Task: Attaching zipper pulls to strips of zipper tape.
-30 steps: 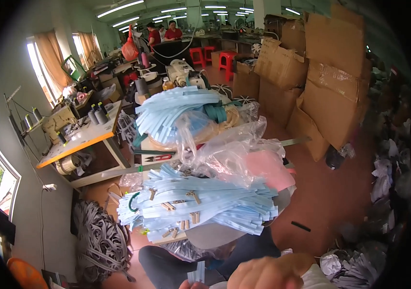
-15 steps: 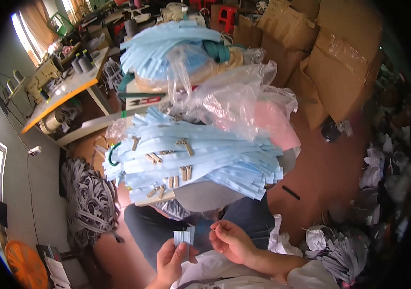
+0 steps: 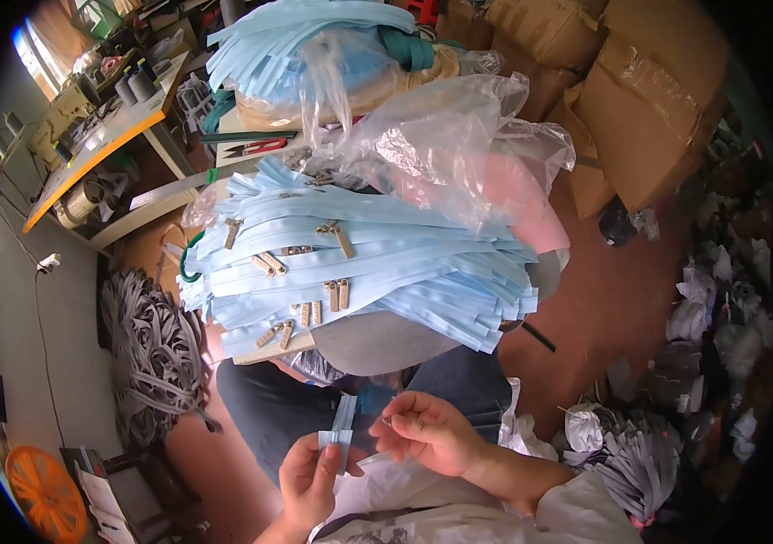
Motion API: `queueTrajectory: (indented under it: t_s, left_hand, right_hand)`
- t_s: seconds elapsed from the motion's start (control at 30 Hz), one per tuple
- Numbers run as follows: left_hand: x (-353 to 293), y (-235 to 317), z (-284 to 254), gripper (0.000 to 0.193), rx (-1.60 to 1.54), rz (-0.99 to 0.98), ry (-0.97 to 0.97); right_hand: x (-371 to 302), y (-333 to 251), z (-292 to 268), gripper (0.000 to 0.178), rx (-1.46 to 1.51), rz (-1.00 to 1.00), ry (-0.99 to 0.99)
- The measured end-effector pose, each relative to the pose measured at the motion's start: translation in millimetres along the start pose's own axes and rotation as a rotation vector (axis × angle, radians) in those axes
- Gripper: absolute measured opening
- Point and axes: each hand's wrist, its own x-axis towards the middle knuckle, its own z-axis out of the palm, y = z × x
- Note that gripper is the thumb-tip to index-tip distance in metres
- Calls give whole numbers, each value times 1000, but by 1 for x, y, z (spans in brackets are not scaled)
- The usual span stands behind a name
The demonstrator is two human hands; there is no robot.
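My left hand [image 3: 307, 480] is closed on a light blue zipper tape [image 3: 335, 437], with the thumb pressed on it above my lap. One length of the tape sticks up past the fingers. Just to the right, my right hand [image 3: 441, 435] pinches a tiny dark piece at its fingertips, too small to name. The hands are close together but apart. In front of them lies a thick bundle of light blue zipper tapes [image 3: 404, 263], spread across a small table. Several brass-coloured zipper pulls [image 3: 343, 241] rest on top of the bundle.
Clear plastic bags [image 3: 441, 127] and another blue bundle [image 3: 305, 45] lie beyond. Red-handled snips [image 3: 257, 148] sit at the far left of the table. Grey strips [image 3: 155, 354] are heaped on the floor at left, cardboard boxes [image 3: 640, 109] stand at far right.
The view has shifted slightly, so the table appears higher. The tape in my left hand has turned, with a length now pointing away. My right hand has come nearer to my left.
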Motion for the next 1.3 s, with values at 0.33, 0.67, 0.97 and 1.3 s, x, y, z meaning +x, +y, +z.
queueTrajectory:
  t_s: [0.33, 0.67, 0.97, 1.3]
  left_hand:
    - [4, 1, -2, 23, 53, 195, -103]
    - [-3, -7, -19, 32, -77, 163, -259]
    - [-6, 8, -7, 35, -233, -78, -110]
    - [-6, -4, -16, 18, -76, -54, -205]
  right_hand:
    - [2, 3, 3, 14, -53, -72, -68]
    - [-1, 0, -4, 11, -43, -38, -172]
    - [-2, 5, -12, 30, -20, -3, -278]
    - [-1, 4, -5, 21, -1, -78, -178]
